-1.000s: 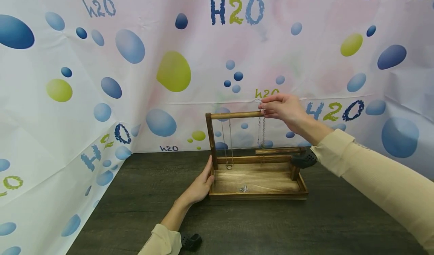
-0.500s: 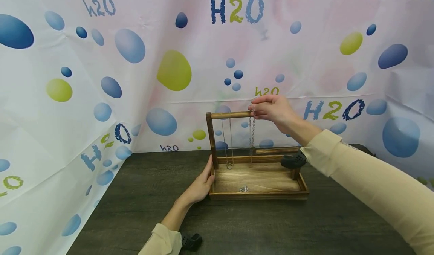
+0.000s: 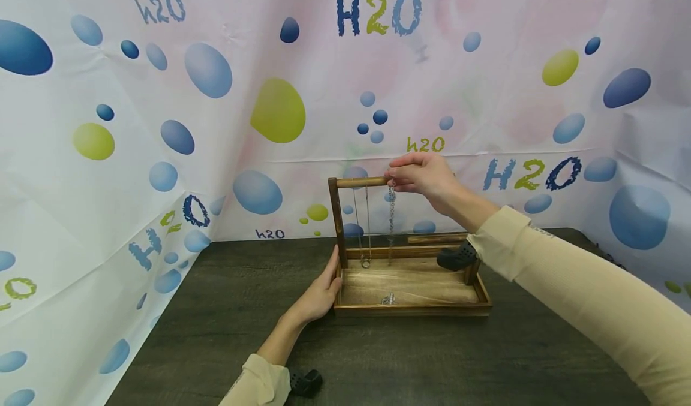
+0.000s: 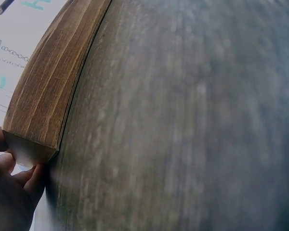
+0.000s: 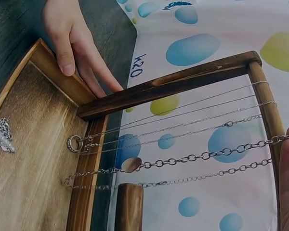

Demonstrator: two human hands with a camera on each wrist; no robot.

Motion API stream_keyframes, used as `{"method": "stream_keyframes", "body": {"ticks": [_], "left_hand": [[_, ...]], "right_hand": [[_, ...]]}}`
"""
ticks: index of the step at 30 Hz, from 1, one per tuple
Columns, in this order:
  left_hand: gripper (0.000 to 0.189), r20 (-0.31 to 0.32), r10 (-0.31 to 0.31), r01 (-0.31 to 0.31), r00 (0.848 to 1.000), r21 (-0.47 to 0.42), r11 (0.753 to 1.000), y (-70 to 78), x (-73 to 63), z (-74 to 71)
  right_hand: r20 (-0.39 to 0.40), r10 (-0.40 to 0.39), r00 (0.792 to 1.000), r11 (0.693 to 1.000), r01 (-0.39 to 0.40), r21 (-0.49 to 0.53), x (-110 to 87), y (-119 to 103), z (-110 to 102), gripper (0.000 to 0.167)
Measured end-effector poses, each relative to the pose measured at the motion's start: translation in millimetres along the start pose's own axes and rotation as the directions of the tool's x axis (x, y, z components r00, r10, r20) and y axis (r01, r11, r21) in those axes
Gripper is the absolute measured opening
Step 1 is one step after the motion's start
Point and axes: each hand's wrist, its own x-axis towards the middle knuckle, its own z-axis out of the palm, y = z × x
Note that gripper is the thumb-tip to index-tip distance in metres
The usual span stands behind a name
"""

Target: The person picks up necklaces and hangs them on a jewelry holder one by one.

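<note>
A wooden jewelry stand with a tray base (image 3: pixel 412 310) stands on the dark table. My left hand (image 3: pixel 317 298) rests against its left end, fingers stretched along the side and behind the post (image 5: pixel 168 82). On the upper bar (image 3: pixel 360 182), my right hand (image 3: pixel 423 175) pinches a silver chain necklace (image 5: pixel 207 156) near the free end. That necklace has large links and a flat oval pendant (image 5: pixel 131 164). Thin necklaces (image 5: pixel 183 109) hang to its left, a ring pendant (image 5: pixel 74 143) low on one of them. A small heap of silver chain (image 3: pixel 388 298) lies in the tray.
A shorter, lower bar (image 3: pixel 434 238) reaches inward from the stand's right post (image 3: pixel 471 273). Behind the table hangs a patterned sheet (image 3: pixel 302 46). Dark wrist cameras are strapped at both sleeves; the right one overlaps the lower bar's post.
My right hand has slid leftward along the upper bar with the chain necklace, bringing it closer to the thin necklaces. The left hand stays in place.
</note>
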Motion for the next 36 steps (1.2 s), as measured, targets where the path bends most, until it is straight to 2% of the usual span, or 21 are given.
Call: {"method": "stream_keyframes", "body": {"ticks": [13, 15, 20, 22, 27, 36], "left_hand": [[0.072, -0.018, -0.009, 0.009, 1.000, -0.010, 1.000, 2.0, -0.9, 0.9], [0.071, -0.022, -0.015, 0.014, 1.000, -0.020, 1.000, 6.5, -2.4, 0.9], [0.069, -0.021, -0.005, 0.004, 1.000, -0.051, 0.999, 30.3, -11.2, -2.0], [0.070, -0.017, 0.002, -0.003, 1.000, -0.041, 0.999, 25.0, -9.6, -2.0], [0.073, -0.001, 0.001, -0.001, 1.000, -0.001, 1.000, -0.1, -0.1, -0.2], [0.073, 0.003, -0.001, 0.001, 1.000, -0.011, 1.000, -1.5, 0.0, -0.3]], "right_hand": [[-0.013, 0.023, 1.000, 1.000, -0.022, 0.018, -2.0, 10, 4, 0.024], [-0.010, 0.026, 1.000, 0.999, -0.026, 0.024, -2.7, 12, 5, 0.025], [0.002, 0.026, 1.000, 0.999, -0.026, 0.041, -5.2, 18, 5, 0.026], [0.004, 0.030, 1.000, 0.998, -0.030, 0.047, -6.5, 21, 5, 0.026], [-0.001, 0.036, 0.999, 0.998, -0.036, 0.047, -9.4, 27, 4, 0.027], [-0.012, 0.011, 1.000, 0.998, -0.011, 0.057, -11.1, 33, 4, 0.026]]}}
